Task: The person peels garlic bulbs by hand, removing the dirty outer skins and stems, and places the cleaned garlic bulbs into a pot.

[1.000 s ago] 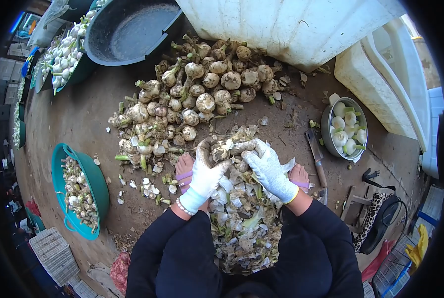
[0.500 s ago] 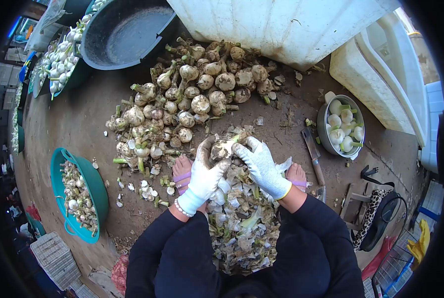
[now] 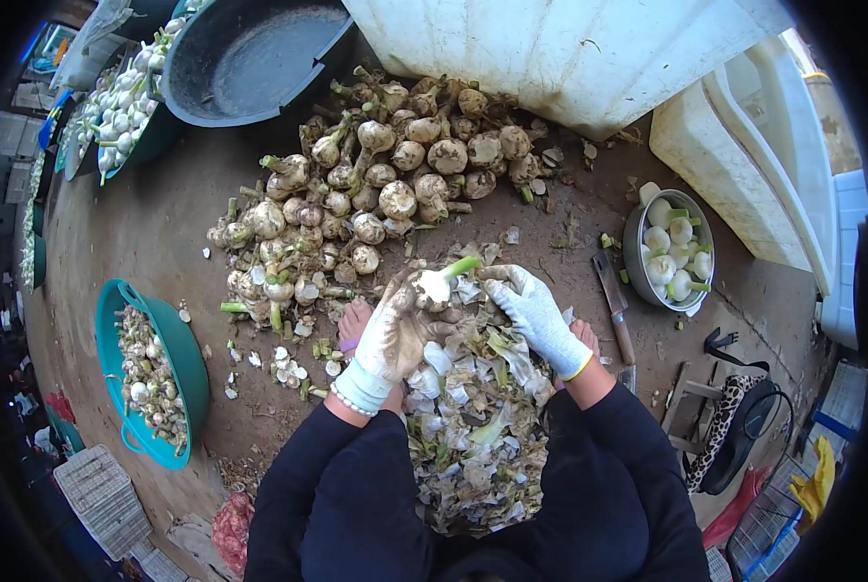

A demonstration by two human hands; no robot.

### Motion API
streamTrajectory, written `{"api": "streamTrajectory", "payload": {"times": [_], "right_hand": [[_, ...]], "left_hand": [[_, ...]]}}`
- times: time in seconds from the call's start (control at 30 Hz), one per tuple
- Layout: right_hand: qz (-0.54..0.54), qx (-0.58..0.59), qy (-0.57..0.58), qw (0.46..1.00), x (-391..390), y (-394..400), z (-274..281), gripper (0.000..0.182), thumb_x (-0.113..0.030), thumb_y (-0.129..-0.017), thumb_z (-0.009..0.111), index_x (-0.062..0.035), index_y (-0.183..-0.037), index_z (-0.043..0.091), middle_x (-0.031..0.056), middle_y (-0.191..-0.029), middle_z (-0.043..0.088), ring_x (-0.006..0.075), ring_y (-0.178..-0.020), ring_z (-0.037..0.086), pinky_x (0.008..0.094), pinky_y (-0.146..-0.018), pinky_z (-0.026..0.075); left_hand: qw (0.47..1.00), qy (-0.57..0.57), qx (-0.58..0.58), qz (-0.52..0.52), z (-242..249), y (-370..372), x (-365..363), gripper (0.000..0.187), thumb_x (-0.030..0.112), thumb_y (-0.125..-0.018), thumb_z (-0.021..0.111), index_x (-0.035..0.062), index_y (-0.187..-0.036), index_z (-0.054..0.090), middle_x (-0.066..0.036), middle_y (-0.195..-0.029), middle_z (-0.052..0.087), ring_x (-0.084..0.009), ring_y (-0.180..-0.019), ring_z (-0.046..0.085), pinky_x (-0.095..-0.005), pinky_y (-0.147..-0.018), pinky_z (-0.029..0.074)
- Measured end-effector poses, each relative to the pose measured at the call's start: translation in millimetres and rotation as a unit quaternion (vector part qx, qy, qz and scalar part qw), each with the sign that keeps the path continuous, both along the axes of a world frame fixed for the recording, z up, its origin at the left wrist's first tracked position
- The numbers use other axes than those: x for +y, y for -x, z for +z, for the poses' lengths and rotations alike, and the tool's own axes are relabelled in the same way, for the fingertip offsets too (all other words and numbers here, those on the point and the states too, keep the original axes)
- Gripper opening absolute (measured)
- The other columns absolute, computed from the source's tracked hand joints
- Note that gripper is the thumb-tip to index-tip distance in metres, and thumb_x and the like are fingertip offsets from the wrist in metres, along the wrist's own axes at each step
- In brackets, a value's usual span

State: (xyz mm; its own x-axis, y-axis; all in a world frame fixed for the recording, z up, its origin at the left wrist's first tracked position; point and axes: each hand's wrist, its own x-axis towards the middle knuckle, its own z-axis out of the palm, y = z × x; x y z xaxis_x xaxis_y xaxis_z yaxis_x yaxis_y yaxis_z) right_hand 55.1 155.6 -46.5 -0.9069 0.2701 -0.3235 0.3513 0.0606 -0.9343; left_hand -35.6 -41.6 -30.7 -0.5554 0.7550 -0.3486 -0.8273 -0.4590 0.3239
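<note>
My left hand (image 3: 392,335), in a white glove with a dirty palm, is closed round a garlic bulb (image 3: 432,289) with a short green stem pointing up and right. Just right of the bulb is my right hand (image 3: 534,312), gloved in white, its thumb and fingertips pressed together at a scrap of skin. Below both hands, between the feet, lies a heap of peeled skins (image 3: 477,436). A large pile of dirty bulbs (image 3: 356,194) spreads over the ground ahead.
A metal pot of peeled bulbs (image 3: 638,254) stands at the right, with a knife (image 3: 612,296) beside it. The teal basket (image 3: 197,378) holds small bulbs at the left. Behind the pile are a black tub (image 3: 249,73) and white containers (image 3: 560,58). A small stool (image 3: 684,407) is at lower right.
My right hand has moved off the bulb to the right. The bulb now shows a cleaner white side and more green stem, and my left hand has turned palm up under it.
</note>
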Motion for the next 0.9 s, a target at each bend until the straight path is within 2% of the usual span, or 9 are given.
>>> {"api": "streamTrajectory", "payload": {"times": [0.07, 0.1, 0.13, 0.23, 0.37, 0.47, 0.5, 0.67, 0.9], "right_hand": [[-0.009, -0.046, 0.192, 0.98, 2, -3, 26, 0.034, -0.028, -0.097, 0.056, -0.0023, -0.12, 0.058, 0.0006, -0.092, 0.06, 0.0057, -0.077, 0.056, 0.0218, -0.07, 0.045], [-0.009, -0.007, 0.209, 0.978, -3, -2, 41, 0.032, -0.027, -0.098, 0.055, -0.0026, -0.119, 0.059, -0.0005, -0.087, 0.059, 0.0059, -0.074, 0.054, 0.0226, -0.069, 0.046], [-0.008, -0.008, 0.208, 0.978, -6, -1, 44, 0.032, -0.027, -0.098, 0.055, -0.0026, -0.119, 0.059, -0.0005, -0.087, 0.059, 0.0059, -0.074, 0.054, 0.0226, -0.069, 0.046], [0.04, -0.013, 0.062, 0.997, -11, 4, 39, 0.038, -0.031, -0.097, 0.052, -0.0003, -0.117, 0.059, 0.0126, -0.101, 0.064, 0.0208, -0.089, 0.061, 0.0337, -0.083, 0.047], [0.056, -0.066, 0.038, 0.996, -14, 13, 45, 0.038, -0.031, -0.097, 0.05, 0.0007, -0.117, 0.058, 0.0187, -0.106, 0.063, 0.0247, -0.101, 0.06, 0.0347, -0.09, 0.045], [0.034, -0.007, 0.066, 0.997, -14, 4, 40, 0.036, -0.028, -0.097, 0.051, 0.0007, -0.117, 0.058, 0.0156, -0.109, 0.062, 0.0239, -0.102, 0.059, 0.035, -0.09, 0.045], [0.036, -0.007, 0.066, 0.997, -15, 3, 41, 0.036, -0.028, -0.097, 0.051, 0.0007, -0.117, 0.058, 0.0156, -0.109, 0.062, 0.0239, -0.102, 0.059, 0.035, -0.09, 0.045], [-0.014, 0.026, 0.159, 0.987, -18, 6, 50, 0.029, -0.019, -0.097, 0.053, -0.0001, -0.118, 0.058, 0.0076, -0.11, 0.062, 0.0138, -0.098, 0.058, 0.0298, -0.085, 0.047], [-0.017, 0.007, 0.088, 0.996, -17, 9, 43, 0.027, -0.017, -0.098, 0.052, 0.0001, -0.117, 0.058, 0.0058, -0.106, 0.063, 0.011, -0.094, 0.058, 0.027, -0.081, 0.048]], "left_hand": [[0.998, 0.039, 0.032, 0.024, -2, 2, -1, 0.049, 0.017, -0.092, 0.061, 0.0085, -0.134, 0.038, -0.014, -0.118, 0.058, -0.0276, -0.103, 0.062, -0.0421, -0.084, 0.056], [0.994, 0.079, 0.064, 0.047, -3, 2, -1, 0.053, 0.008, -0.09, 0.062, 0.0098, -0.136, 0.036, -0.013, -0.122, 0.055, -0.026, -0.109, 0.059, -0.0423, -0.088, 0.054], [0.994, 0.079, 0.063, 0.048, -2, 0, 0, 0.053, 0.008, -0.09, 0.062, 0.0098, -0.136, 0.036, -0.013, -0.122, 0.055, -0.026, -0.109, 0.059, -0.0423, -0.088, 0.054], [0.967, 0.168, 0.176, 0.074, -3, -5, 4, 0.062, -0.007, -0.081, 0.064, 0.0066, -0.135, 0.036, -0.01, -0.13, 0.049, -0.0205, -0.115, 0.054, -0.0352, -0.099, 0.046], [0.902, 0.24, 0.357, 0.046, -4, -15, 9, 0.061, -0.006, -0.08, 0.063, 0.003, -0.134, 0.036, -0.01, -0.132, 0.047, -0.0187, -0.121, 0.048, -0.0316, -0.101, 0.041], [0.89, 0.252, 0.37, 0.09, -4, -13, 13, 0.065, -0.004, -0.079, 0.069, 0.0075, -0.134, 0.036, -0.008, -0.134, 0.043, -0.0208, -0.123, 0.045, -0.0348, -0.1, 0.042], [0.914, 0.252, 0.306, 0.089, 0, -12, 12, 0.065, -0.005, -0.079, 0.068, 0.0064, -0.134, 0.036, -0.009, -0.133, 0.044, -0.0201, -0.121, 0.047, -0.0344, -0.099, 0.043], [0.915, 0.291, 0.274, 0.054, -8, -14, 7, 0.064, -0.006, -0.079, 0.066, 0.0056, -0.133, 0.035, -0.01, -0.131, 0.044, -0.0215, -0.12, 0.048, -0.035, -0.099, 0.044], [0.917, 0.274, 0.283, 0.063, -1, -16, 14, 0.062, -0.007, -0.078, 0.067, 0.0042, -0.131, 0.037, -0.008, -0.123, 0.049, -0.0167, -0.113, 0.052, -0.0299, -0.095, 0.046]]}}
